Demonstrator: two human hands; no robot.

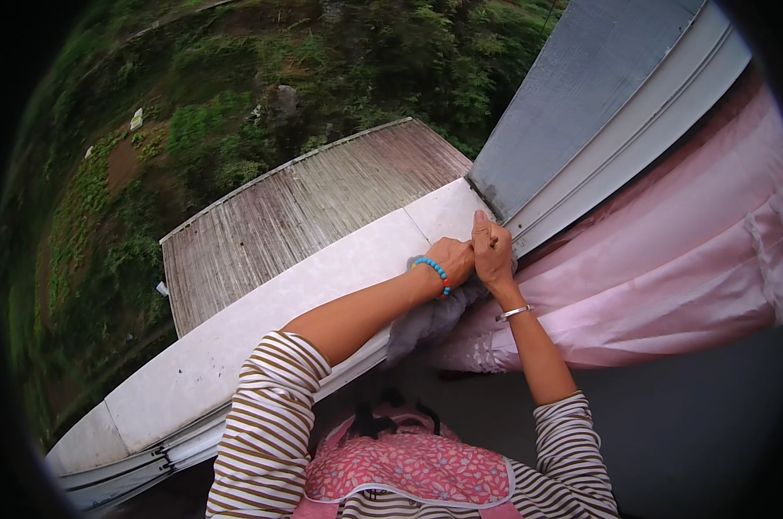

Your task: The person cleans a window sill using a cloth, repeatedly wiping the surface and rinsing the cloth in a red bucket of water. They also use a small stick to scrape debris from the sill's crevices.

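At the corner of a pale stone window sill [288, 298], my two hands are close together, touching. My left hand [453, 258], with a turquoise bead bracelet at its wrist, is closed with its knuckles up. Beside it my right hand [493, 254] is curled, thumb pointing up, a silver bangle on that wrist. A thin grey cloth [424, 327] is bunched in and under the hands and hangs over the sill's inner edge. What lies inside the fingers is mostly hidden.
A pink satin curtain [657, 259] with lace trim hangs at the right, beside the white window frame [625, 136] and grey outer wall [580, 84]. Outside and lower down lie a slatted roof [313, 207] and green plants [223, 117]. The sliding track [190, 447] runs along the sill.
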